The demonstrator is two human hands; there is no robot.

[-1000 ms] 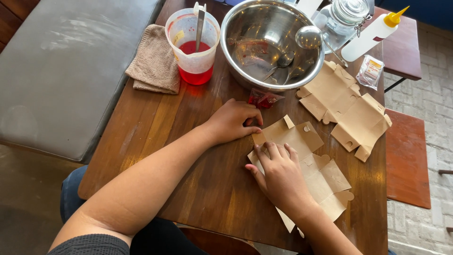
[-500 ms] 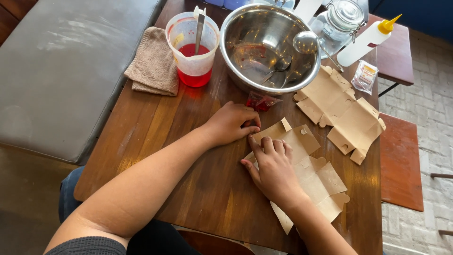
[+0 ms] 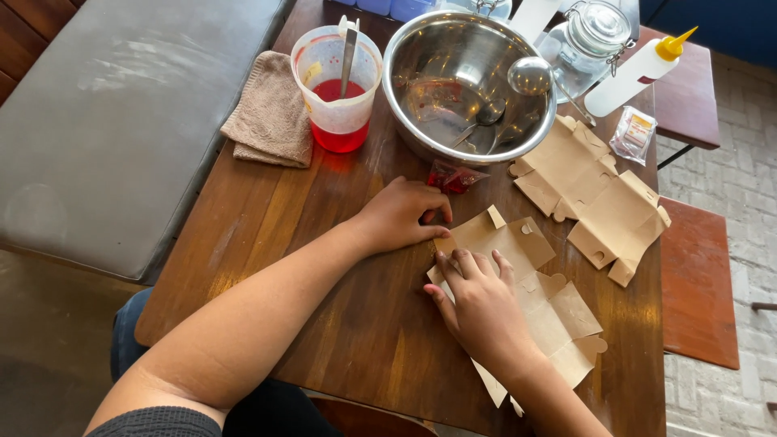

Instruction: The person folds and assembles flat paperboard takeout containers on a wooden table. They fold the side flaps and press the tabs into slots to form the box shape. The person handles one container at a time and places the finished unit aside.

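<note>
A flat, unfolded brown cardboard box (image 3: 544, 285) lies on the wooden table (image 3: 324, 243) in front of me. My right hand (image 3: 479, 306) rests palm down on it, fingers pressing its left part. My left hand (image 3: 401, 214) pinches the box's upper left edge with curled fingers. A small red packet (image 3: 455, 176) lies just beyond my left hand, against the base of a steel mixing bowl (image 3: 469, 81) with spoons inside.
A second unfolded brown box (image 3: 595, 194) lies at the right. A plastic jug of red liquid (image 3: 338, 89) with a utensil, a beige cloth (image 3: 271, 113), a glass jar (image 3: 595, 36), a squeeze bottle (image 3: 635, 69) and a small sachet (image 3: 633, 133) stand behind. A grey bench cushion (image 3: 121, 121) lies left.
Both hands have stayed on the flat cardboard box, with only slight finger shifts along its left edge. The view has drifted a little.
</note>
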